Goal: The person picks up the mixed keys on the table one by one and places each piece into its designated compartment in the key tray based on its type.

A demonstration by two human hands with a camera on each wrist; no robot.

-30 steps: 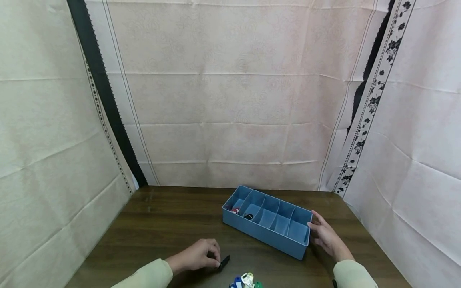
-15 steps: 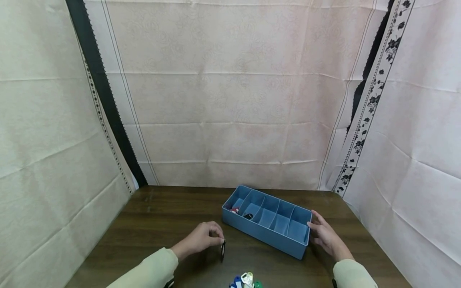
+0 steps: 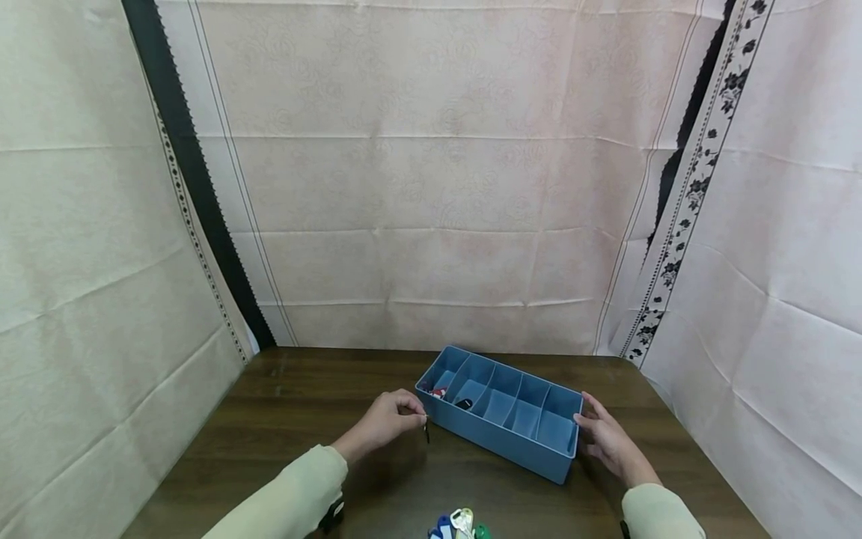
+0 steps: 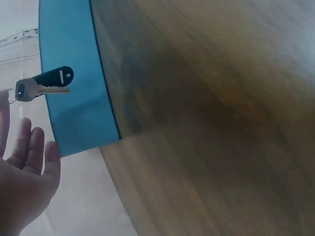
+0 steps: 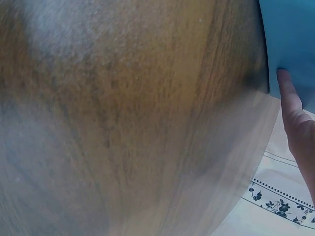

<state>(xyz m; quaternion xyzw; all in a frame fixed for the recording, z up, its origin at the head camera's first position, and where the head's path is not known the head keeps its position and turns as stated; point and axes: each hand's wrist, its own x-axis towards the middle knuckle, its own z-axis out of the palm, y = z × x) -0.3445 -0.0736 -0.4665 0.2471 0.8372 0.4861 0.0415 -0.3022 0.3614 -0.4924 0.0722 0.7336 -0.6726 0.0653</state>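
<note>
My left hand (image 3: 388,421) pinches a small key ring between thumb and index fingertip, close to the box's near left side. From it hang a metal key (image 4: 29,90) and a second key with a black head (image 4: 58,76), in front of the blue wall in the left wrist view. The blue divided box (image 3: 498,442) lies slantwise on the table. At its right end, my right hand (image 3: 609,445) holds the wall, thumb at the rim; one finger (image 5: 289,98) lies along the outer side in the right wrist view.
Small red-and-white items (image 3: 438,393) sit in the box's leftmost compartment, a black item (image 3: 465,404) in the one beside it. Blue, white and green items (image 3: 461,524) lie at the table's (image 3: 323,389) near edge. Pale cloth (image 3: 431,187) hangs behind and on both sides.
My left hand has picked the keys up off the table and carried them away from me, up to the box's left side. The right hand and the box have stayed put.
</note>
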